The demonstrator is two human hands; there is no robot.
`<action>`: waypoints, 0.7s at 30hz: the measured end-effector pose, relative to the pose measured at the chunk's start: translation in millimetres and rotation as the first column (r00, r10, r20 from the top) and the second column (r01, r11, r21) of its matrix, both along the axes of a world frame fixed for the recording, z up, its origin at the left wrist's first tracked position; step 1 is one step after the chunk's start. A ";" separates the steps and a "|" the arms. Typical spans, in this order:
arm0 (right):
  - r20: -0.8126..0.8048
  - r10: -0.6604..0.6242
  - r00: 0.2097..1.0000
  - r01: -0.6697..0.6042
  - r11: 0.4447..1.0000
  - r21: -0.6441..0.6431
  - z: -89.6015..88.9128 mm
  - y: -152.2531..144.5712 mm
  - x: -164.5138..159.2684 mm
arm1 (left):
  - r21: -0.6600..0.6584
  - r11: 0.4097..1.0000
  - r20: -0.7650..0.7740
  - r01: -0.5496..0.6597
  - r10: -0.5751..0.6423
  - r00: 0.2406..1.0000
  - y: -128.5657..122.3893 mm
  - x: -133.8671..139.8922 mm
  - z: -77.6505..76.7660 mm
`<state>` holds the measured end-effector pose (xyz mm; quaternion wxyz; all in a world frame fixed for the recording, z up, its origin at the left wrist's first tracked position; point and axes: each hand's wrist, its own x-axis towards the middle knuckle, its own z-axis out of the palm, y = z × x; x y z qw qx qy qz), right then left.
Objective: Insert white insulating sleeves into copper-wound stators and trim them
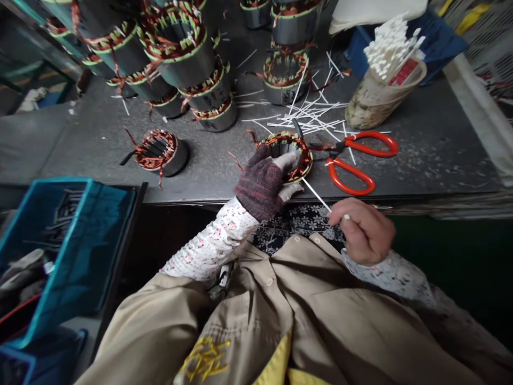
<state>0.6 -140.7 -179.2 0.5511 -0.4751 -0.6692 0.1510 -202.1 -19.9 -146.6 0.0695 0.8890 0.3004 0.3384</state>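
Lowest in the frame lay the person's tan jacket (304,321), its front filling the bottom centre. Just above it, right of centre, the bare right hand (366,230) was curled closed, thumb and forefinger pinching the near end of a thin white strip (316,195) that slanted up and left toward the stator. Left of it, the left hand (264,182), in a dark knitted glove with open tips, rested on the near rim of a wound stator (294,155) at the table's front edge, its fingers bent over the rim and gripping it. The strip's far end met the stator's lower right side.

At the lower left stood a blue crate (92,240) holding dark parts. Just right of the stator lay red-handled scissors (356,160), blades pointing toward it. Another single stator (160,152) sat left of centre on the grey table (433,144). Beyond the scissors, loose white strips (308,120) were scattered, and a jar of white strips (380,85) stood upper right. Stacked stators (176,53) crowded the upper left and top centre.
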 end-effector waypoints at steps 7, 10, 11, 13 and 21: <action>0.035 -0.021 0.999 0.022 0.999 -0.045 10.1 24.0 -11.9 | -0.011 0.998 -0.086 -0.065 0.064 0.994 -3.4 1.7 -6.6; -0.095 -0.003 0.996 0.000 1.000 -0.029 11.7 43.6 -17.9 | 0.044 0.997 -0.059 -0.066 0.068 0.996 -2.9 3.0 -9.4; -0.128 -0.005 0.992 0.004 1.000 -0.012 12.3 47.2 -18.1 | 0.054 0.996 -0.055 -0.074 0.077 0.996 -2.8 3.3 -10.0; -0.159 0.000 0.987 0.004 1.000 0.025 13.4 47.4 -15.7 | 0.054 0.995 -0.053 -0.089 0.092 0.994 -2.8 3.9 -10.5; 0.010 0.002 1.000 -0.002 1.000 -0.030 15.4 15.5 -0.1 | 0.068 0.994 -0.034 -0.091 0.093 0.995 -4.9 7.9 -9.0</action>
